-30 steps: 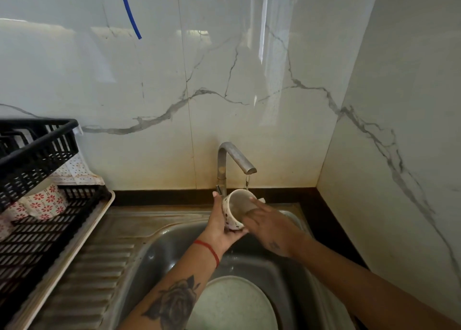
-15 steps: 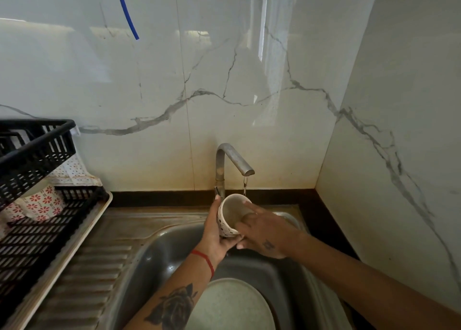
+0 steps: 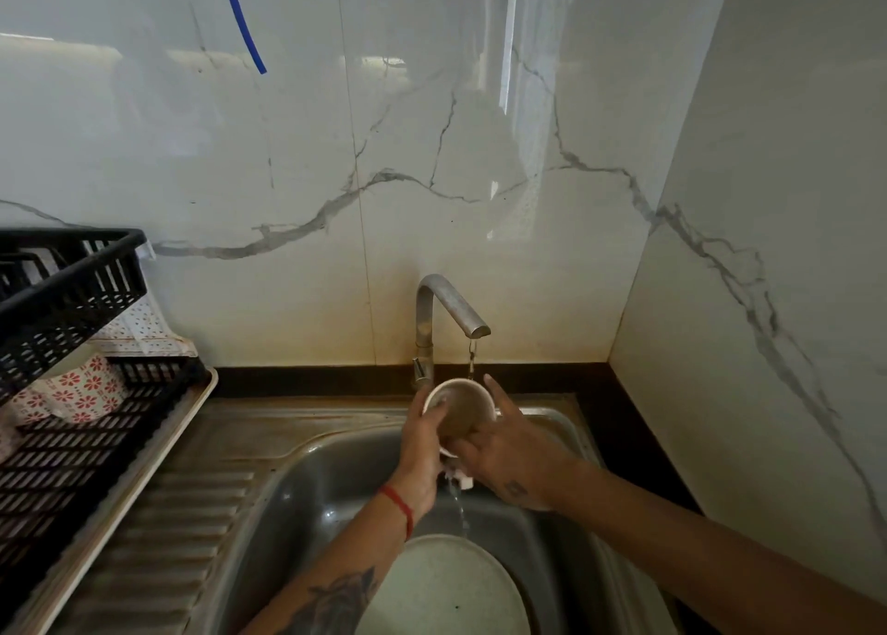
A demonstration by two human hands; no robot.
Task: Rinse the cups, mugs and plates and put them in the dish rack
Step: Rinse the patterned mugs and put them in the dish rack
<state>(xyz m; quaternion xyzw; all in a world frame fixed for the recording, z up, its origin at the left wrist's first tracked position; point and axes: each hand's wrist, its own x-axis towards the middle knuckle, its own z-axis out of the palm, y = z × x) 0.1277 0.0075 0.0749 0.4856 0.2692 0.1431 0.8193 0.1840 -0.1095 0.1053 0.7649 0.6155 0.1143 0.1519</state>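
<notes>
A small white cup (image 3: pixel 461 406) sits tilted under the running tap (image 3: pixel 446 308), its mouth facing me. My left hand (image 3: pixel 422 447) grips its left side, thumb over the rim. My right hand (image 3: pixel 509 452) holds it from the right and below, with the index finger stretched up along the rim. Water spills from the cup into the steel sink (image 3: pixel 307 481). A pale round plate (image 3: pixel 446 586) lies in the sink under my left forearm. The black dish rack (image 3: pixel 72 452) stands at the left with a red-flowered mug (image 3: pixel 77 392) in its lower tier.
The ribbed steel drainboard (image 3: pixel 182 529) lies between the rack and the sink. A white dotted item (image 3: pixel 139 322) leans behind the rack's upper tier. Marble walls close in behind and on the right. A blue tube (image 3: pixel 242 18) hangs on the back wall.
The cup has turned in my hands, its mouth now facing more towards me. My right fingers have come out of the cup to its outside, and water now pours from it.
</notes>
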